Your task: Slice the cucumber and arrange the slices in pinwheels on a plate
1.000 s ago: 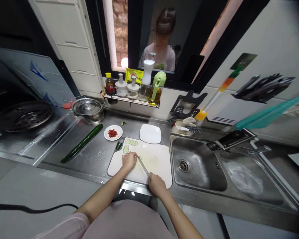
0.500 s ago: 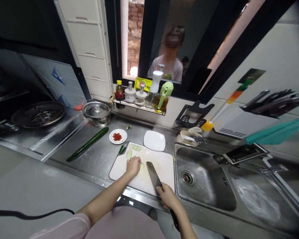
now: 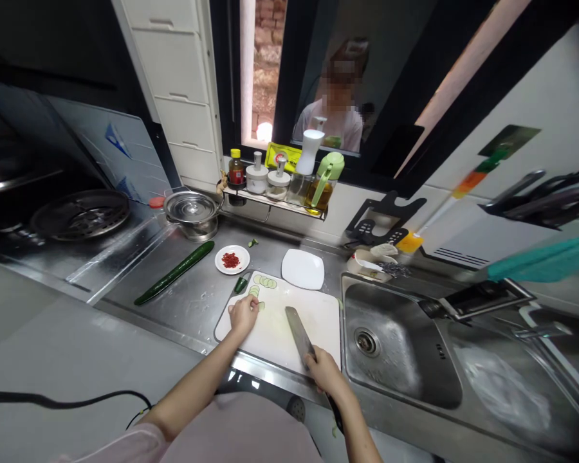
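Observation:
A white cutting board (image 3: 313,308) lies on the steel counter in front of me. My right hand (image 3: 324,372) grips the handle of a cleaver (image 3: 300,332), whose blade lies across the board's middle. My left hand (image 3: 242,314) rests with curled fingers on the board's left part, touching cucumber slices (image 3: 264,283) that lie along the far left edge. What is under its fingers is hidden. A dark green cucumber end piece (image 3: 240,283) sits just off the board's left corner.
A whole cucumber (image 3: 174,272), a small dish of red chilli (image 3: 232,260) and an empty white plate (image 3: 303,269) lie beyond the board. The sink (image 3: 395,344) is at the right, a pot (image 3: 192,209) and condiment rack (image 3: 280,186) at the back. A person stands outside the window.
The cleaver came off the cucumber and swung right, blade now flat over the board. My left hand slid left toward the slices. The camera shifted, so the scene moved right.

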Available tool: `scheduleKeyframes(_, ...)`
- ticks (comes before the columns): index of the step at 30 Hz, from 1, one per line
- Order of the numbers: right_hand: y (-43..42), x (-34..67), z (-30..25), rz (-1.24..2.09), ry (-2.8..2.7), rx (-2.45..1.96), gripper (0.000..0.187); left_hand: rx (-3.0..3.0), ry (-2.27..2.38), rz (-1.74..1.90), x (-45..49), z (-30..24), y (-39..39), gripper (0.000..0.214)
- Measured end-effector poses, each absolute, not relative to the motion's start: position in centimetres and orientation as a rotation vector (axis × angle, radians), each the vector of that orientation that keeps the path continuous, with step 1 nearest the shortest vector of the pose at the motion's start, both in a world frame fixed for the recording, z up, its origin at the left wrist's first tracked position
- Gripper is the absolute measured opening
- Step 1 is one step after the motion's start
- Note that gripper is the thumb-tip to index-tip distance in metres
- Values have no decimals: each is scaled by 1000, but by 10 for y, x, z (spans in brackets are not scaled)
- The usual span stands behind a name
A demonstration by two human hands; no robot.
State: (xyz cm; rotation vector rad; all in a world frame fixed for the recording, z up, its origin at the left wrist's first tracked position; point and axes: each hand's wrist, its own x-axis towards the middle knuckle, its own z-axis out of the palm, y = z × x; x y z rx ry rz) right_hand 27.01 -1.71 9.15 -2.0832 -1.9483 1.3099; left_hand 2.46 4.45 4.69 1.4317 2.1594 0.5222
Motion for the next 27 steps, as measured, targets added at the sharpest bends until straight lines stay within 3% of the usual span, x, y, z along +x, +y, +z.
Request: scheduleKeyframes(27, -14, 272, 89, 1291, -1999, -2087, 18, 1478, 2274, 491, -3, 35, 63, 20)
